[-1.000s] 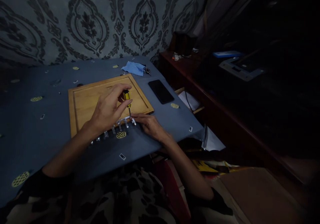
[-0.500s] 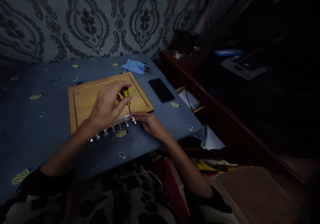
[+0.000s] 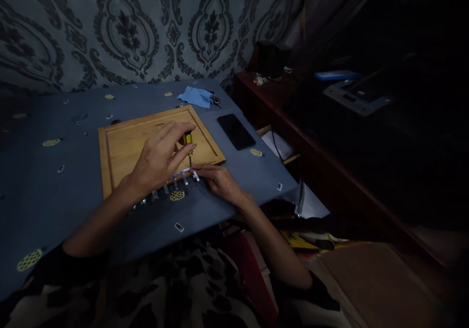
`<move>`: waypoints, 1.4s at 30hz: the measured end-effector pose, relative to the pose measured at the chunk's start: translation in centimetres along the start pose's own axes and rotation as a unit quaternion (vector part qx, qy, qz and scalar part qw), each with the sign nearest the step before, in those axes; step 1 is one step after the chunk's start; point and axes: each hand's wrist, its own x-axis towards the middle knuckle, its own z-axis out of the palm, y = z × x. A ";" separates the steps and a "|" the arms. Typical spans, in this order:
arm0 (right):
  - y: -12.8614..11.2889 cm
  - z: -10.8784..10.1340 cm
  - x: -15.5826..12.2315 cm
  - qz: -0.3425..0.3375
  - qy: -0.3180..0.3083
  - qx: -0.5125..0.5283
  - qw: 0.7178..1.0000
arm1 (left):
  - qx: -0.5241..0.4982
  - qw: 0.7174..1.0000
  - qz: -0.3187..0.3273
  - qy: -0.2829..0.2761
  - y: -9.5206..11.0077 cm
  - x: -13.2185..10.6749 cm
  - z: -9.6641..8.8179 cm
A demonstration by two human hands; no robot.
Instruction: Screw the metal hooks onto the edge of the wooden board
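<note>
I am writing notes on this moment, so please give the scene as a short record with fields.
Left hand: grips the yellow-handled screwdriver, upright, tip down at the right end of the metal hook rail
Right hand: fingers rest on that same rail end
Rail: lies along the near edge of the wooden board
Surface: blue patterned table cover
Nearby: black phone right of the board; blue cloth at the far edge

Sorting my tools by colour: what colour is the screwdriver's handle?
The screwdriver handle is yellow and black, clearest in the head view.
</note>
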 end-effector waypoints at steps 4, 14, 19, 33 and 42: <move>-0.1 0.0 0.0 0.005 -0.002 0.000 1.000 | 0.011 1.000 0.005 0.012 0.0 -0.1 0.3; -0.3 -0.2 0.0 0.013 -0.006 -0.001 1.000 | -0.072 0.996 -0.056 -0.021 -0.1 -0.1 0.2; -0.3 -0.2 0.1 0.008 -0.010 -0.007 1.000 | -0.056 0.996 -0.062 0.009 0.1 -0.1 0.3; -0.4 -0.2 0.1 0.013 -0.007 -0.001 1.000 | -0.015 0.997 -0.062 0.036 0.5 0.2 -0.9; 0.1 0.1 0.1 0.003 0.000 0.012 1.000 | -0.031 0.998 -0.050 0.022 0.3 0.0 0.1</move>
